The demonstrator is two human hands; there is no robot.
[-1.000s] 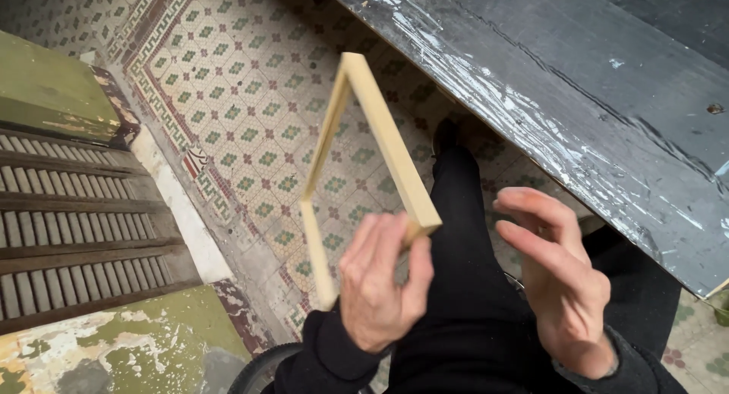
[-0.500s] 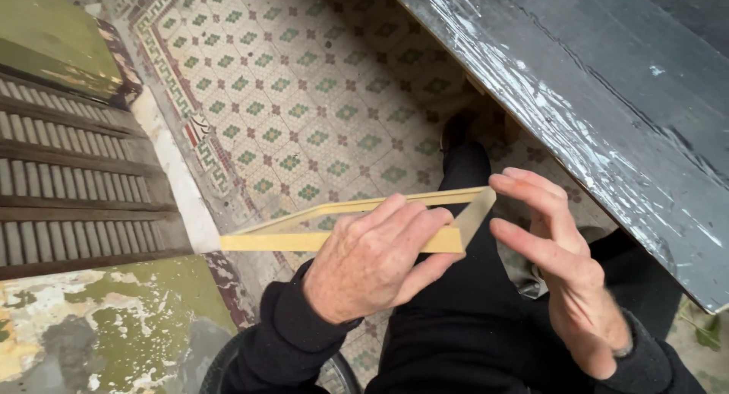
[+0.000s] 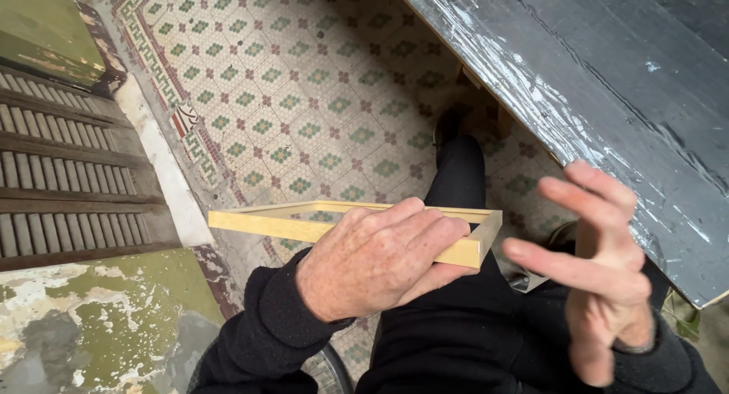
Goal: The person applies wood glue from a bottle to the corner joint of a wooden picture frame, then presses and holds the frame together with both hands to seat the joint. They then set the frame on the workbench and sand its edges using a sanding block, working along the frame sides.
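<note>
Wooden frame (image 3: 273, 225) held level, left hand (image 3: 376, 261) clasped over its near rail. Right hand (image 3: 600, 268) spread open, empty, just beside frame corner, above tiled floor (image 3: 304, 98).

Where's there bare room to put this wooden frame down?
The tiled floor is bare between the slatted door and the dark table edge. That tabletop also shows bare. It is crowded near the lap, where the left hand grips the frame beside the right hand.

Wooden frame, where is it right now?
Head view, centre: the frame lies roughly flat above the lap, left hand gripping its near rail. The right hand is open just right of it, not touching.
</note>
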